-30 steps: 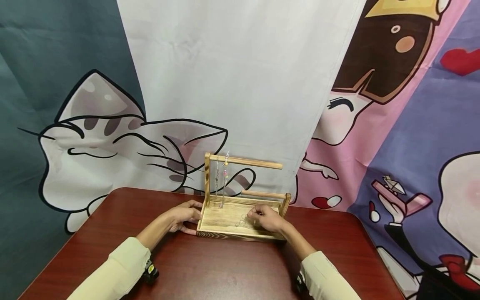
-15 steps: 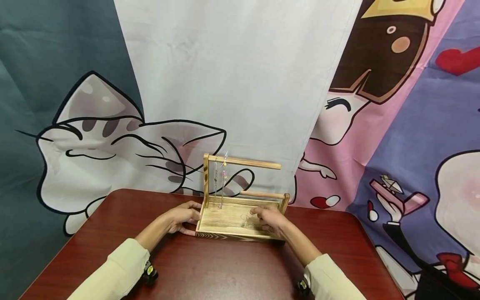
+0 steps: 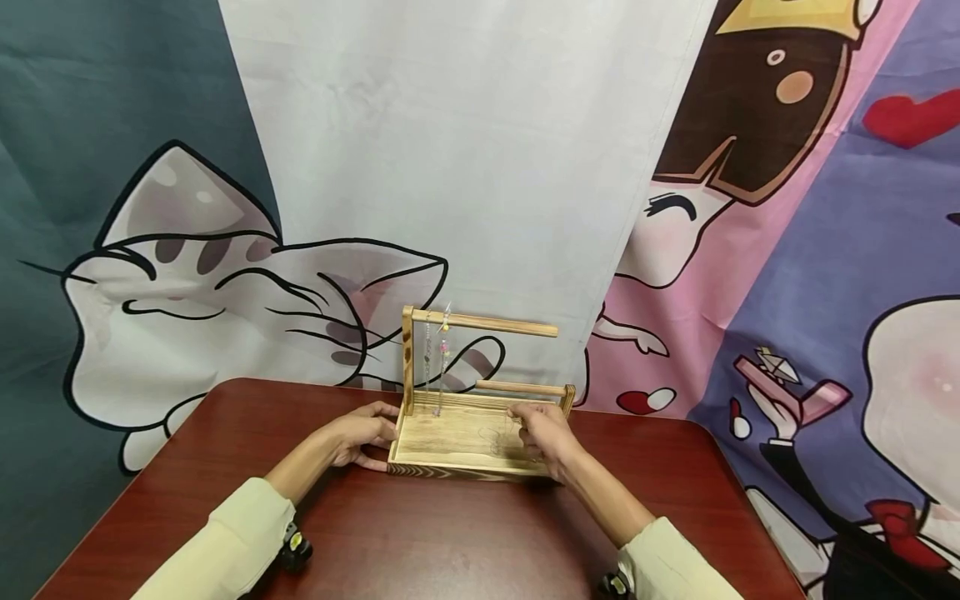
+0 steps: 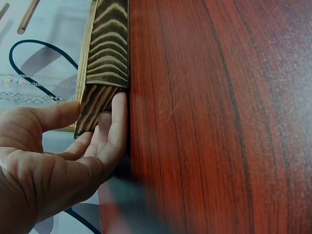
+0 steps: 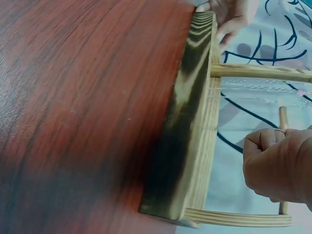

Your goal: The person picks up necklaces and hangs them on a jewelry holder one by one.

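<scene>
A wooden jewelry stand (image 3: 442, 433) with a shallow tray and two horizontal rods is on the table. My left hand (image 3: 363, 435) grips the tray's left end; in the left wrist view its thumb lies at the wall's upper edge and its fingertips reach the striped end face (image 4: 92, 108). Over the tray's right part, my right hand (image 3: 547, 435) pinches a fine chain necklace (image 3: 491, 440), whose loops trail down over the tray floor. Two other necklaces, one silver chain (image 3: 428, 354) and one with coloured beads (image 3: 444, 348), hang from the upper rod's left part.
The upper rod (image 3: 502, 324) and the lower rod (image 3: 517, 387) each end freely at one side. Below them spreads a reddish-brown wooden table (image 3: 450, 533). A cartoon-printed cloth (image 3: 480, 167) hangs behind the table.
My right hand has moved a little up and to the right over the tray, and the necklace's loops have shifted with it. The left hand keeps its grip on the stand.
</scene>
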`<move>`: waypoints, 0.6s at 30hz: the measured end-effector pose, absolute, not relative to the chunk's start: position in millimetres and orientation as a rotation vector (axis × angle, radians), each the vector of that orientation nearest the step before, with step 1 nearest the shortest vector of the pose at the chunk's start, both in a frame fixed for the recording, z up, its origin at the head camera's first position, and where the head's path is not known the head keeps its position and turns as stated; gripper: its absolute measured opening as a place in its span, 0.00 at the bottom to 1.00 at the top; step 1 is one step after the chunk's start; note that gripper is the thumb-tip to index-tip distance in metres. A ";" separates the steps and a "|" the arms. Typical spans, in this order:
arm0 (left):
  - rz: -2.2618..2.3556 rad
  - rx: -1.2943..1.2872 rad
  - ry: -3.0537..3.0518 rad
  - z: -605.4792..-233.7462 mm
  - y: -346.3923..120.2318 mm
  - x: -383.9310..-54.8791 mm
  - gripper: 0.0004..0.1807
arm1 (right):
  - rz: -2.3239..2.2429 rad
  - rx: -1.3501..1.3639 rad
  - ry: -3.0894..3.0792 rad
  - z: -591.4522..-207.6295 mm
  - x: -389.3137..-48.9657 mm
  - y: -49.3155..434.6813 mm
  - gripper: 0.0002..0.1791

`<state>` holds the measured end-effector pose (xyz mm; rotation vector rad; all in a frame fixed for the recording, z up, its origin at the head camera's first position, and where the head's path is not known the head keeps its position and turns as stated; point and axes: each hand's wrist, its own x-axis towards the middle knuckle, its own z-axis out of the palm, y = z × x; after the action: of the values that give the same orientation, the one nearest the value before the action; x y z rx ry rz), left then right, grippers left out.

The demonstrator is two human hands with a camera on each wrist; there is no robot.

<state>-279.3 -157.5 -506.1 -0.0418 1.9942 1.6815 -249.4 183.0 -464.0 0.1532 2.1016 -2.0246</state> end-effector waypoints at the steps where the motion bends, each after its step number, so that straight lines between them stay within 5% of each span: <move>1: 1.680 -0.040 1.995 -505.9 -158.0 -278.8 0.34 | -2.041 0.154 2.087 -460.9 -248.9 182.9 0.15; 18: 1.675 -0.037 1.998 -504.5 -158.1 -277.5 0.34 | -2.211 0.038 2.060 -414.2 -248.2 194.7 0.07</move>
<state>-277.5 -158.1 -504.5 -0.0371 1.9975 1.6752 -248.2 194.7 -414.2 0.0378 2.0596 -2.2106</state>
